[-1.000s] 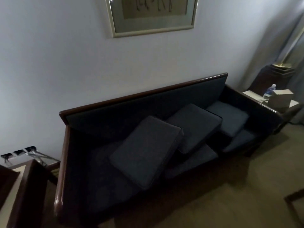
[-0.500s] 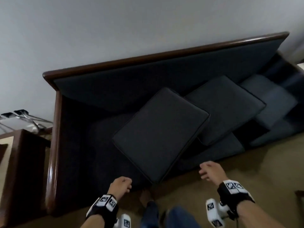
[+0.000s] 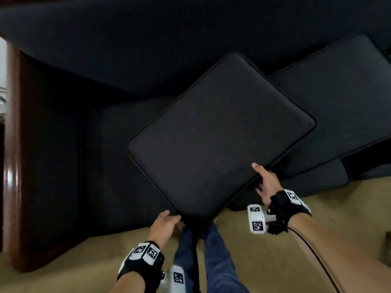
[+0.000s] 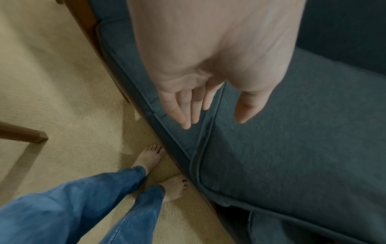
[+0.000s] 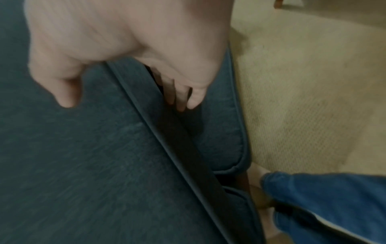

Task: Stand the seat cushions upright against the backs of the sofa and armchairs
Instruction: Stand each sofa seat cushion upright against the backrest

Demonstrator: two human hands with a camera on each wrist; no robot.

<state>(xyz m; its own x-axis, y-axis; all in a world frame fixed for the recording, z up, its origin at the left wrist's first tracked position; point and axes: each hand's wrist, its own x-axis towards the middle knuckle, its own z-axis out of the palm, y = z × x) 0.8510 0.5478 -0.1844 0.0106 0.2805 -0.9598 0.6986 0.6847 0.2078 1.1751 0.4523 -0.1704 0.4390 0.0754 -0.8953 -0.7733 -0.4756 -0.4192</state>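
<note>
A dark square seat cushion [image 3: 220, 136] lies tilted across the sofa seat, its far corner leaning toward the sofa back [image 3: 190, 39]. My left hand [image 3: 169, 218] is at the cushion's near corner; in the left wrist view its fingers [image 4: 188, 112] reach straight along the cushion's [image 4: 292, 148] side with the thumb over the top face. My right hand [image 3: 261, 180] grips the right edge. In the right wrist view its thumb lies on top of the cushion [image 5: 83, 156] and its fingers [image 5: 181, 99] tuck under. A second cushion [image 3: 338, 102] lies tilted to the right, partly under the first.
The sofa's glossy wooden armrest [image 3: 12, 144] runs along the left. Beige carpet [image 3: 275, 261] lies in front, with my legs in jeans [image 3: 211, 261] and my bare feet [image 4: 150, 158] against the sofa's front. A wooden furniture leg [image 4: 25, 135] stands behind me.
I have come close to the sofa and bent over it. Both hands moved forward from mid-air onto the near cushion: the right took hold of its edge, the left reached its corner.
</note>
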